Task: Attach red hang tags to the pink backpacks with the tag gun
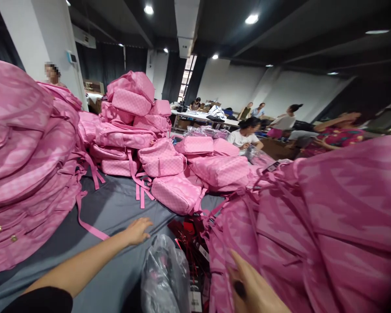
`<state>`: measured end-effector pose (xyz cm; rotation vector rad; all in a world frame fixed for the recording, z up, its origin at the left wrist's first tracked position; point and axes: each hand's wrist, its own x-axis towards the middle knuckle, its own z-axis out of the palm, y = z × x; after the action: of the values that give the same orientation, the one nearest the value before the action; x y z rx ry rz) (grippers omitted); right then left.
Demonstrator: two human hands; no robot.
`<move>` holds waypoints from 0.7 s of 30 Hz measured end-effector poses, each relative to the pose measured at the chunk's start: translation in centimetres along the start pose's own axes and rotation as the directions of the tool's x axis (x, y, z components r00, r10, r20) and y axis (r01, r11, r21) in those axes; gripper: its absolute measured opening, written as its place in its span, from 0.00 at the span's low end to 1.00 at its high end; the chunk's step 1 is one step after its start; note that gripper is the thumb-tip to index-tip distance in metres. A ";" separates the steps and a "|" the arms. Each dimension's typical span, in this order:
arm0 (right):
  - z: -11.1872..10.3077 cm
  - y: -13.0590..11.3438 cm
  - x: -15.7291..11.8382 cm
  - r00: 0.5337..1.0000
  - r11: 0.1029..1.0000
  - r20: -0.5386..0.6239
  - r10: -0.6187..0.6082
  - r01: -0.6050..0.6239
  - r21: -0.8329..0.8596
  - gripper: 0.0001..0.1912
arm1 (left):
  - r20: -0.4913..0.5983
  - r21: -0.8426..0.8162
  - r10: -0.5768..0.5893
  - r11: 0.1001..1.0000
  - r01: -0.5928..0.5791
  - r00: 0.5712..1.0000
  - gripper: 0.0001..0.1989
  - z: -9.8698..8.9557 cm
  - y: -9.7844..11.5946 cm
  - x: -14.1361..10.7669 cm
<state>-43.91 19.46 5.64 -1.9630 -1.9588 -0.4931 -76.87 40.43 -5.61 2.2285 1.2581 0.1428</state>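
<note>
My left hand (138, 231) reaches over the grey cloth-covered table with its fingers stretched out and nothing in them. Just to its right stands a clear plastic bag (165, 276) with things inside that I cannot make out. Beside the bag lies a heap of dark red and black hang tags (195, 256) with red strings. At the lower right, my right hand (256, 289) is next to a row of pink backpacks (280, 226). A dark rounded end of something shows in its curled fingers; the rest is hidden.
Tall piles of pink backpacks (22, 143) rise on the left, with more stacked backpacks (127, 134) at the table's far side. Pink straps (89, 221) trail over the cloth. Across from me a person in white (244, 137) sits beside plastic-wrapped goods; other people work farther back.
</note>
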 end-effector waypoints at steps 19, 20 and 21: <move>31.9 -12.4 33.1 0.847 0.992 0.523 0.098 -0.122 0.011 0.23 | -0.568 -0.126 -0.249 0.968 0.216 0.785 0.24 -16.9 -30.3 -3.5; 31.8 -13.4 32.4 0.844 0.994 0.530 0.084 -0.109 0.016 0.24 | -0.577 -0.141 -0.239 0.971 0.193 0.781 0.24 -17.5 -30.3 -2.6; 31.5 -14.7 31.4 0.838 0.995 0.541 0.066 -0.094 0.024 0.24 | -0.583 -0.158 -0.231 0.973 0.170 0.779 0.24 -17.9 -30.1 -1.7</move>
<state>-58.15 61.88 -8.14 -2.3204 -2.1518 0.1634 -106.87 58.55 -6.21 2.0051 1.7625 0.8688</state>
